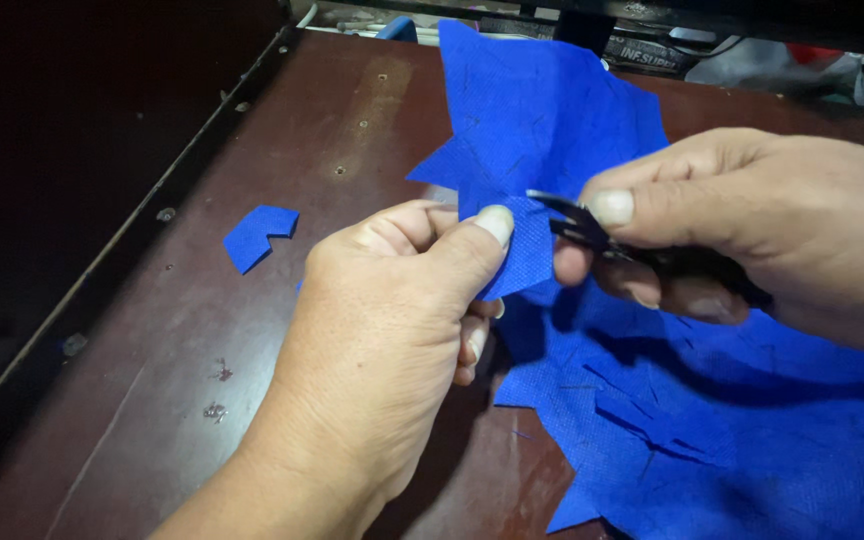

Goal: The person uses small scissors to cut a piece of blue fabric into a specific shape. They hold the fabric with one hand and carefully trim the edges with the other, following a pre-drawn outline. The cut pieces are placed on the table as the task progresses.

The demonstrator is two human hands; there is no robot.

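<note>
My left hand pinches the edge of a blue fabric sheet between thumb and fingers, lifting a flap of it. My right hand grips small black scissors, whose blades touch the fabric edge right beside my left thumb. More blue fabric with cut slits lies spread on the table under my right hand.
A small blue cut-off piece lies on the dark brown table to the left. The table's left edge runs diagonally beside a dark drop. Clutter and cables sit along the far edge at the top.
</note>
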